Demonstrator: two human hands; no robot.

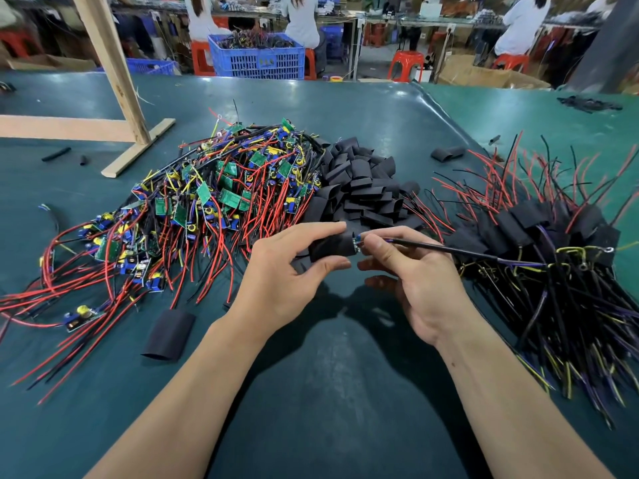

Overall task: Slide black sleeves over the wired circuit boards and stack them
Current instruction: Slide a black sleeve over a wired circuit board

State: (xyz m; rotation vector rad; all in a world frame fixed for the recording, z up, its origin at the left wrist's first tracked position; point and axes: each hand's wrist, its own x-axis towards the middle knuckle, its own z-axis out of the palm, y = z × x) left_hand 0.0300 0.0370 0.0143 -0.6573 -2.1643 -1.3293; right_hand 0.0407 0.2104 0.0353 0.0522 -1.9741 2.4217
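- The left hand [294,261] holds a black sleeve [330,245] above the near middle of the desk [328,357]; its grip is pinched on the sleeve, thumb under and fingers over, with the open mouth of the sleeve turned to the person's right.
- The right hand [408,271] has its grip pinched on the end of a wired circuit board [357,242], thumb and forefinger closed where the black lead [449,249] leaves it. Only a sliver of blue and green shows at the sleeve's mouth, so I judge the board nearly all inside.
- Long axis: sleeve, board and lead lie in one line running left to right across the desk, the lead trailing off toward the right edge and rising slightly away from the hands.
- The relation that matters: the board lies straight to the right of the sleeve's mouth, touching it. What remains, as I judge it, is a short push leftward along that axis, or a pull of the sleeve rightward.
- The stack of finished sleeved boards [539,229] lies toward the desk's right edge, so the right hand is the nearer one for setting this piece down.
- The heap of bare boards [207,202] lies left of centre, the pile of empty sleeves [363,188] just beyond the hands, and one loose sleeve [169,335] near the left forearm.
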